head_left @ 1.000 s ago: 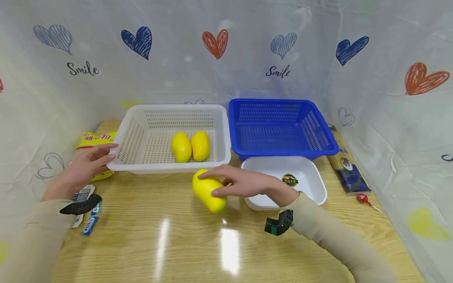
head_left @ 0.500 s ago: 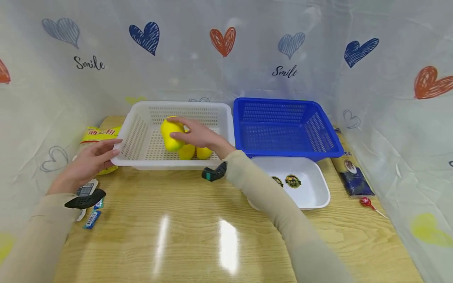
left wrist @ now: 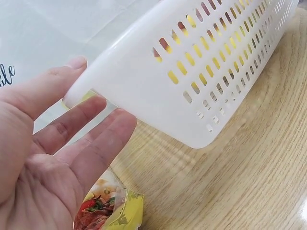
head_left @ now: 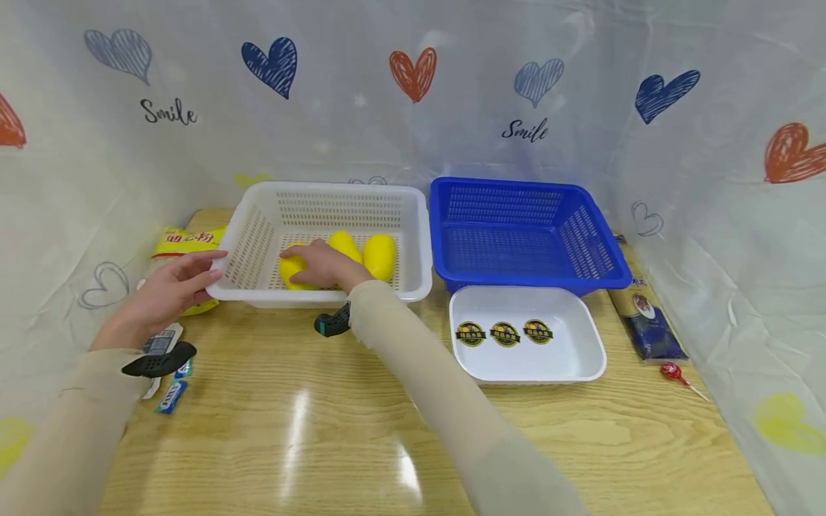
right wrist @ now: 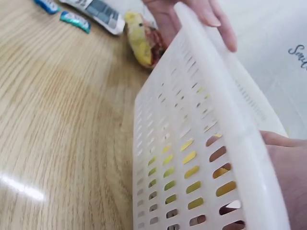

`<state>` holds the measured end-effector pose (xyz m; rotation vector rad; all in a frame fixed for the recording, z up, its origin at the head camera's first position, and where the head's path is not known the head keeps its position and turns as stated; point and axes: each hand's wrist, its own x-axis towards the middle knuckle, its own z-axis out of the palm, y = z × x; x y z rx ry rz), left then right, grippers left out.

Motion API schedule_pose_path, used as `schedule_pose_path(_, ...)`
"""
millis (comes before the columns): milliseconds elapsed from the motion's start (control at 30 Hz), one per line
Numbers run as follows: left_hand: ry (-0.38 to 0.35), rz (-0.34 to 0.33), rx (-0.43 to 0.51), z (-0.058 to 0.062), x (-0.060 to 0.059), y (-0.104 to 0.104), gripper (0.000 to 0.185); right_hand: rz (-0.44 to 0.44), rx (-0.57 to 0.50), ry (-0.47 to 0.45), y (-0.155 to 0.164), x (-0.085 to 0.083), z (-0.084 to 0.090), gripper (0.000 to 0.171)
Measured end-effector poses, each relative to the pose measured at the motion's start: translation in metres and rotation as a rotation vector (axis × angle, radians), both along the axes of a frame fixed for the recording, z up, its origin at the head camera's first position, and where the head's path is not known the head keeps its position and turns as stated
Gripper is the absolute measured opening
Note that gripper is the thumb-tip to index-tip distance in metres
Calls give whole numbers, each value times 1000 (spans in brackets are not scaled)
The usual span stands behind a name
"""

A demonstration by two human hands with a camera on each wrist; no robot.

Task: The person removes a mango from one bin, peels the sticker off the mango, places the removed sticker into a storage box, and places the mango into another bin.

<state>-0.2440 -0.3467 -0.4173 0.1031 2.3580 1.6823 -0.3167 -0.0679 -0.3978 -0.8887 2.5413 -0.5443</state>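
A white plastic basket with slotted sides stands on the left of the table. My left hand pinches its left rim, thumb on top and fingers below, as the left wrist view shows. Inside the basket, my right hand holds a yellow mango low near the bottom, fingers curled over it. Beside it lie a second mango and a third mango. From the right wrist view, the basket wall hides the fruit and most of that hand.
A blue basket stands right of the white one. In front of it sits a white tray with several round stickers. A dark pouch and a lollipop lie far right. A yellow food packet and small blue wrappers lie left.
My right hand has carried the mango from above the table in front over the rim and down into the white basket. The left hand stays on the rim.
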Motion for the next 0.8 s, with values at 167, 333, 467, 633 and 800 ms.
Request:
schedule_pose_path(167, -11, 6, -17, 1, 0, 1, 56, 4, 59, -1, 2, 1, -1, 54)
schedule_pose_path(333, -22, 4, -19, 0, -1, 2, 56, 16, 29, -21, 10, 1, -1, 57)
schedule_pose_path(467, -15, -11, -37, 1, 1, -1, 56, 13, 18, -51, 19, 5, 10, 58)
schedule_pose_path(633, -3, 4, -74, 3, 4, -5, 59, 49, -125, -43, 53, 22, 34, 53)
schedule_pose_path(800, -6, 8, -100, 3, 4, -5, 61, 38, -346, -48, 126, 61, 43, 43)
